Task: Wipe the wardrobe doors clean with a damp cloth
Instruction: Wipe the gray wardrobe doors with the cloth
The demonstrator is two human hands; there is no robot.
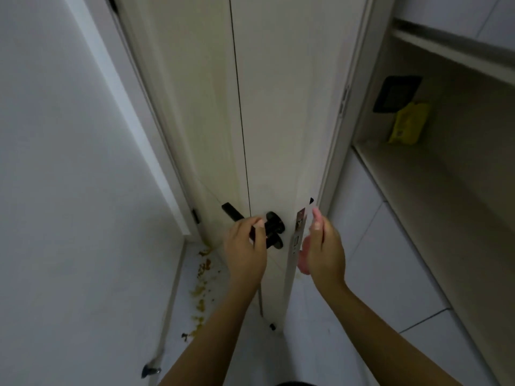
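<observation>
Nearest my view are two bare forearms reaching up from the bottom edge toward a cream door [267, 121] that stands ajar, its narrow edge turned toward me. My left hand [245, 246] has its fingers curled round the black lever handle [237, 215], gripping it just beside the round black rose. My right hand [320, 246] hangs just beside the door's edge with fingers straight and relaxed, holding nothing; I cannot tell whether it touches the metal latch plate [299, 227] or only hovers next to it. I see no cloth anywhere, in either hand or on the surfaces around, so I judge the wiping has not begun here, or is paused: the whole door face is left to do as far as I can see. I also cannot be sure this is a wardrobe door and not a room door. On the floor [362, 246] by the left wall lie yellowish-brown spatters [202, 285], and a yellow packet [408, 123] leans in the open shelf niche at the right, under a dark square I cannot identify. The door's far face is hidden, and the dim light makes any smears on the panel hard to read.
</observation>
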